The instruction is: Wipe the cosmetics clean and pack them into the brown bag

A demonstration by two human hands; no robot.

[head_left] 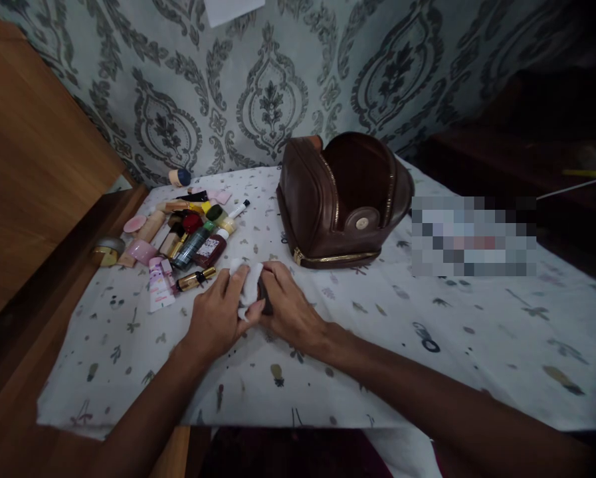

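Observation:
Near the middle of the table, my left hand (215, 318) is closed on a crumpled white tissue or cloth (250, 285). My right hand (290, 305) wraps round a small dark item (264, 297) that touches the white cloth; its kind is mostly hidden by my fingers. Just left of my hands lies a small bottle with a gold cap (195, 279). Beyond it are a dark red bottle with a white cap (212, 248) and a pink-and-white tube (161, 285). A brown toiletry bag (317, 199) stands unzipped behind my right hand.
Several more cosmetics lie heaped at the left, with a pink jar (142, 251) and a gold-lidded jar (109, 251) near the wooden edge. A round blue-and-beige item (179, 177) sits by the wall. A blurred-out patch (472, 236) covers something at the right.

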